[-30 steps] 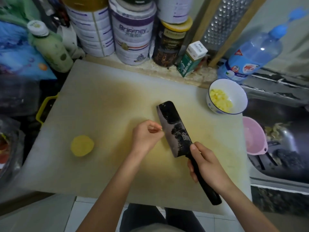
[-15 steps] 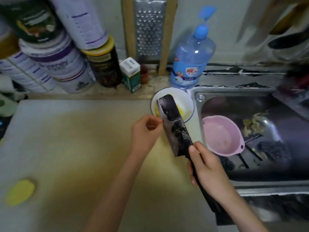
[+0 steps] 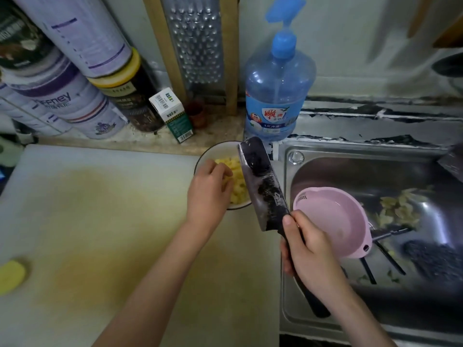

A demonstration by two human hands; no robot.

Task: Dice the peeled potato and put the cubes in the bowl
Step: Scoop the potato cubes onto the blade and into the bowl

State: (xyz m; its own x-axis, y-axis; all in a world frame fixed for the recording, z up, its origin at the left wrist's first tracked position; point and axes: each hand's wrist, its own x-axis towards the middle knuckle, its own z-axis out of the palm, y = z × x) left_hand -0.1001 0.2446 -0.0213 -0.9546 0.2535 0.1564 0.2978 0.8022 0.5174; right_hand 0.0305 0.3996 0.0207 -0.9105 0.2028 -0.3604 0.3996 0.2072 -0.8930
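A white bowl (image 3: 213,150) at the cutting board's (image 3: 100,221) far right corner holds yellow potato cubes (image 3: 239,182). My left hand (image 3: 209,191) hovers over the bowl's left side, fingers loosely bent down toward the cubes. My right hand (image 3: 308,249) grips the black handle of a dark cleaver (image 3: 263,186), whose blade slants over the bowl's right rim. A remaining piece of peeled potato (image 3: 10,276) lies at the board's far left edge.
A steel sink (image 3: 375,176) lies right of the board with a pink strainer bowl (image 3: 333,219) and scraps in it. Behind stand a blue soap bottle (image 3: 278,96), a grater (image 3: 198,46), a small carton (image 3: 172,113) and stacked tins (image 3: 62,96).
Both hands and the cleaver travelled right from the board's middle to the bowl. Cubes carried against the blade now lie in the bowl, and my left hand has come off the blade.
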